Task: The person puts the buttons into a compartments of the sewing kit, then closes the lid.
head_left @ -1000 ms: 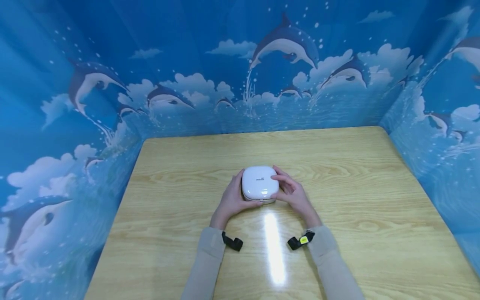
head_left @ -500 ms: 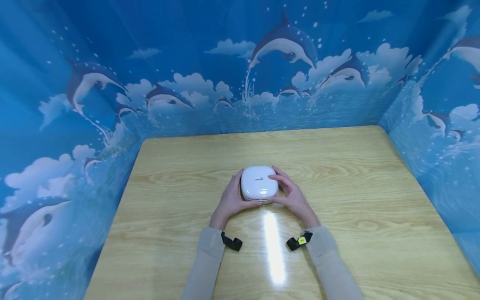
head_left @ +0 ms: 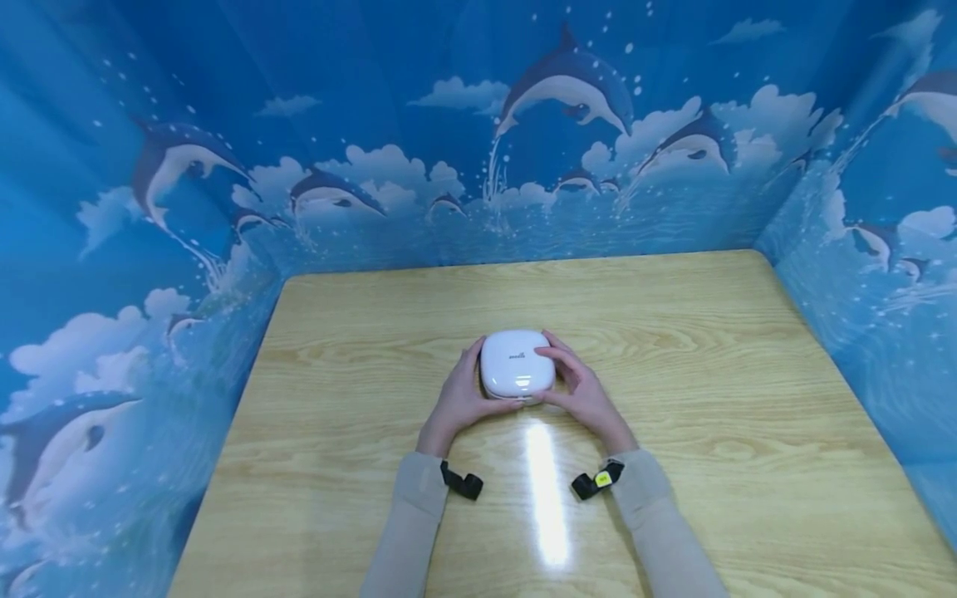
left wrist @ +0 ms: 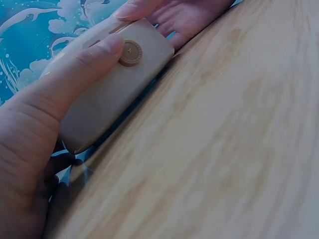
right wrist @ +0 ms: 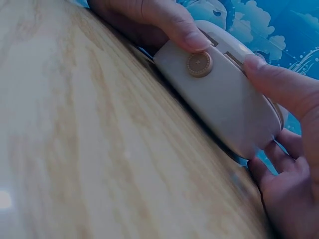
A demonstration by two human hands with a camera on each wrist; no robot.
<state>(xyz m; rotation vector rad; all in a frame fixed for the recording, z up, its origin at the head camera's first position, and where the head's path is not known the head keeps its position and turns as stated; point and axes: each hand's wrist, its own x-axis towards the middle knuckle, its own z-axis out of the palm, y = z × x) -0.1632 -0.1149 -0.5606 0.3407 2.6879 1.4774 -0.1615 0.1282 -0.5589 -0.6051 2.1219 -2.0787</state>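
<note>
A glossy white box (head_left: 516,363) with rounded corners and small dark lettering on its lid sits at the middle of the table. On its front, a round tan dial (right wrist: 200,64) shows below the lid seam. My left hand (head_left: 461,397) grips the box's left side, its thumb (left wrist: 84,64) lying along the front with the tip beside the dial. My right hand (head_left: 588,396) holds the right side; its index fingertip touches the lid top and its thumb (right wrist: 276,82) presses at the seam. The lid looks closed. Fingers behind the box are partly hidden.
The wooden table (head_left: 359,332) stretches out on all sides of the box. A blue dolphin-print curtain (head_left: 419,124) hangs along its back and both sides. Each wrist carries a black camera strap (head_left: 463,482).
My right thumb and index finger have shifted slightly left onto the box. My left hand and the box stay almost still.
</note>
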